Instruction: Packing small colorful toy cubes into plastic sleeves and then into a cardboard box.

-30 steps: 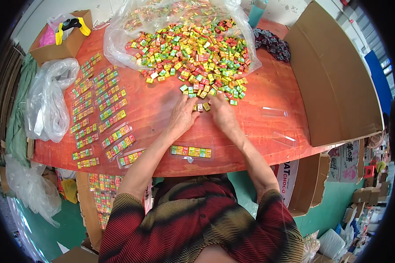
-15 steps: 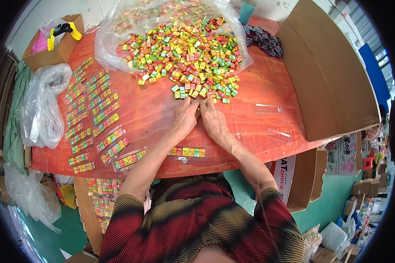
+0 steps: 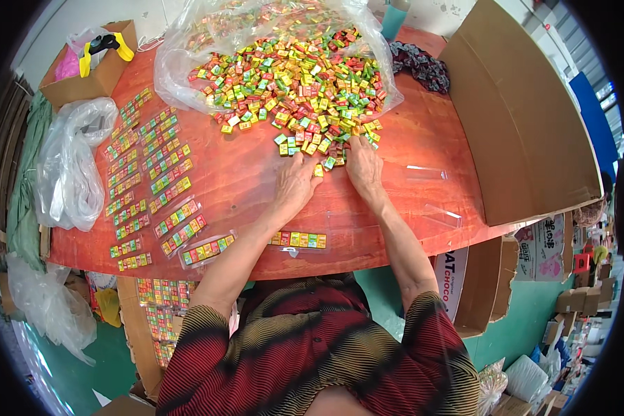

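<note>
Both hands rest palm-down at the near edge of the candy heap (image 3: 291, 83) on the red desk (image 3: 409, 201), the left hand (image 3: 292, 186) and right hand (image 3: 362, 166) with fingers spread loosely, gripping nothing, positioned over a few loose pieces (image 3: 319, 168).

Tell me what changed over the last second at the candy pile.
Both hands slid a little farther up the table: the left hand and right hand now rest flat at the near edge of the pile of small wrapped candies, fingertips among the loose pieces. Nothing was clearly picked up or released. The filled strips on the left and the strip near the table edge stayed put.
</note>
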Tool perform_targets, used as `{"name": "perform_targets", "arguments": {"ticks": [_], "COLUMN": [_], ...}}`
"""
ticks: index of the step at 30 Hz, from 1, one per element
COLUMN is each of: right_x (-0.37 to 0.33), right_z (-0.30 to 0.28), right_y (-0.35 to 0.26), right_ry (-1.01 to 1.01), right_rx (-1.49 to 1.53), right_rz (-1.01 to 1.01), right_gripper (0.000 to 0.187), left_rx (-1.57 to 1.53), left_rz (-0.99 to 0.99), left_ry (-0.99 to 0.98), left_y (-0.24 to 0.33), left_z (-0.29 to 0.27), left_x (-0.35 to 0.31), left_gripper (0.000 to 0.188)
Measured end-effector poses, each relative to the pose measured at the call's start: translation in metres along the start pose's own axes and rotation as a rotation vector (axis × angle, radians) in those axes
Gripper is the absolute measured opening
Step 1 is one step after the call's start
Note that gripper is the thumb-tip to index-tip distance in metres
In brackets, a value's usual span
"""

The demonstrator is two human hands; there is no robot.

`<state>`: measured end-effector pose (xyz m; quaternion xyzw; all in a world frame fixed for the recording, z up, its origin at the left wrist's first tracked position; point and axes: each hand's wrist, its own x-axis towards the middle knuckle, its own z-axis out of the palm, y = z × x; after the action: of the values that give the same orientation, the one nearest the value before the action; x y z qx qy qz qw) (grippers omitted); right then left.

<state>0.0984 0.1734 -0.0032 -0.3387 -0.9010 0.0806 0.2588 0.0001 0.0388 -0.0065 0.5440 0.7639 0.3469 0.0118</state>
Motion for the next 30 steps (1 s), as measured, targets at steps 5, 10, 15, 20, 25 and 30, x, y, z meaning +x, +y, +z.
{"name": "perform_targets", "arguments": {"ticks": [5,10,15,20,25,30], "right_x": [-0.004,-0.02,-0.024,-0.028,-0.038,-0.025], "right_z": [-0.006,-0.013,-0.003,-0.003,0.011,-0.018], "right_y": [-0.009,-0.053,-0.063,-0.08,-0.088,-0.064], "right_ry": [-0.057,0.003,-0.107,-0.124,-0.157,-0.272], "right_rx": [0.125,0.395,0.309,0.276,0.184,0.268], "right_rz": [0.011,-0.065,-0.131,-0.161,-0.227,-0.13], "right_gripper": [0.008,0.011,0.012,0.015,0.023,0.025], "left_rx": [-0.027,-0.006,-0.075,-0.069,-0.044,-0.084], "left_rz": [0.021,-0.145,-0.14,-0.193,-0.233,-0.223], "left_ry": [-0.021,-0.141,-0.123,-0.174,-0.211,-0.24], "left_y": [-0.01,-0.011,-0.013,-0.024,-0.032,-0.029], "left_z": [0.0,-0.018,-0.022,-0.034,-0.045,-0.047], "left_x": [-0.001,-0.002,-0.001,-0.007,-0.01,-0.013], "left_gripper": [0.032,0.035,0.031,0.03,0.034,0.042]}}
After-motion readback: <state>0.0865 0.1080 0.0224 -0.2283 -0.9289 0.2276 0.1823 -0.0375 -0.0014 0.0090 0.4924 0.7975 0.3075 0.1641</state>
